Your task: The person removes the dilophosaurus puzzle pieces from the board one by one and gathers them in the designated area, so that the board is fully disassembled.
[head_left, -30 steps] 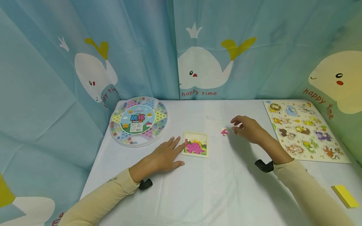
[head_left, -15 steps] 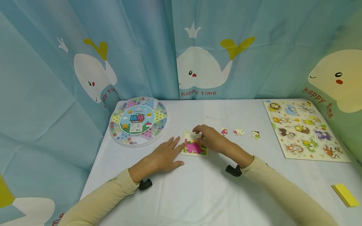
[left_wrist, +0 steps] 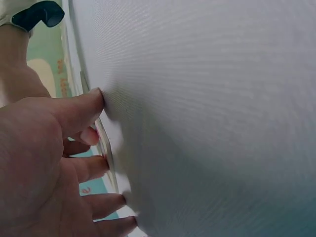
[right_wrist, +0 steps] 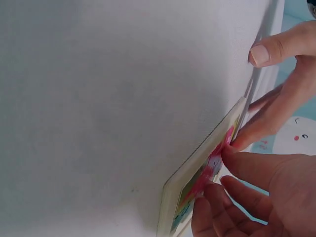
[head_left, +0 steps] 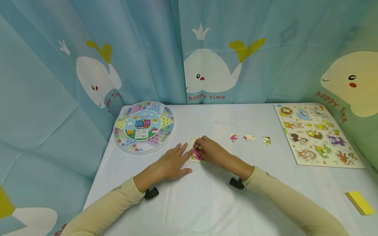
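Observation:
The small square jigsaw puzzle (head_left: 195, 160) lies on the white tabletop with a pink dinosaur picture in its cream frame. My left hand (head_left: 172, 164) lies flat at its left side, fingers spread, the index fingertip on the frame's left edge. Over the puzzle, my right hand (head_left: 214, 152) pinches a small green and yellow puzzle piece (head_left: 198, 148) between thumb and fingertips, hiding much of the picture. In the right wrist view the thumb and fingers of that hand meet right at the pink picture (right_wrist: 200, 181). Three loose pieces, one pink (head_left: 233, 137), one pale (head_left: 249, 138), one green (head_left: 266, 140), lie rightward.
A round Chinese checkers box (head_left: 143, 127) with coloured marbles stands at the back left. An animal peg puzzle board (head_left: 319, 134) lies at the right, and a yellow block (head_left: 360, 203) near the right front. A blue whale-print curtain (head_left: 147, 59) encloses the table.
My right hand has moved left from beside the loose pieces to over the puzzle, then further left across it. The pale and green pieces have come into sight. My left hand stays put.

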`<state>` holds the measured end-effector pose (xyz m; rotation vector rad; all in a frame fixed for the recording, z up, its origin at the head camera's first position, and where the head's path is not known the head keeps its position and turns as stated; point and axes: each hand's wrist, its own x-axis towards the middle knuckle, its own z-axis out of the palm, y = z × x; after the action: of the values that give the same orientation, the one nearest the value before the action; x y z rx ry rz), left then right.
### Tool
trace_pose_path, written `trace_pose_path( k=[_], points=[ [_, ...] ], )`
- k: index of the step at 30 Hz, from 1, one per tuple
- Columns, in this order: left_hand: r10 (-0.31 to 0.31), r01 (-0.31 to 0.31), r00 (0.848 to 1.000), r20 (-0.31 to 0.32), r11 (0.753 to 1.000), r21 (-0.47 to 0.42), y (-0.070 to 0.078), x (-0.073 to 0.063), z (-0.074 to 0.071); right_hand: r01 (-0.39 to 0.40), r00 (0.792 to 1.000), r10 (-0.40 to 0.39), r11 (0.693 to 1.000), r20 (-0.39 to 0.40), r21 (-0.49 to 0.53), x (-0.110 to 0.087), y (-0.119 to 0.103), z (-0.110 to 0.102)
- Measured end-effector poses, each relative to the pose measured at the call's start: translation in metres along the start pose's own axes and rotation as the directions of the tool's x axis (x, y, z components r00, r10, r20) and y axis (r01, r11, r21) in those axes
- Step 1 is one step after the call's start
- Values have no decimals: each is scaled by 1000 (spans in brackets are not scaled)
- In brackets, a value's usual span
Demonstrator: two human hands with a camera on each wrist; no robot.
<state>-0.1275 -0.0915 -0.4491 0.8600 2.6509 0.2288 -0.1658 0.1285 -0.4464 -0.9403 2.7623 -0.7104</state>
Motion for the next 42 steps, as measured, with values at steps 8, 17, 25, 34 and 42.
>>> trace_pose_path(
  k=[8, 17, 25, 34, 42],
  points=[
    [10, -10, 1000, 0, 1000, 3, 1, -7, 2, -41, 999, 43, 997, 17, -58, 1, -3, 2],
    [22, -22, 1000, -12, 999, -25, 0, -12, 4, -63, 998, 65, 996, 26, -60, 1, -2, 3],
    [17, -17, 1000, 0, 999, -37, 2, -13, 1, -40, 999, 41, 998, 28, -40, 1, -1, 3],
    [14, -13, 1000, 2, 999, -45, 1, -13, 1, 12, 1000, -12, 999, -6, -50, 1, 2, 5],
    [4, -4, 1000, 13, 999, -52, 1, -12, 2, 12, 1000, -12, 999, -15, 45, -1, 3, 4]
  ],
)
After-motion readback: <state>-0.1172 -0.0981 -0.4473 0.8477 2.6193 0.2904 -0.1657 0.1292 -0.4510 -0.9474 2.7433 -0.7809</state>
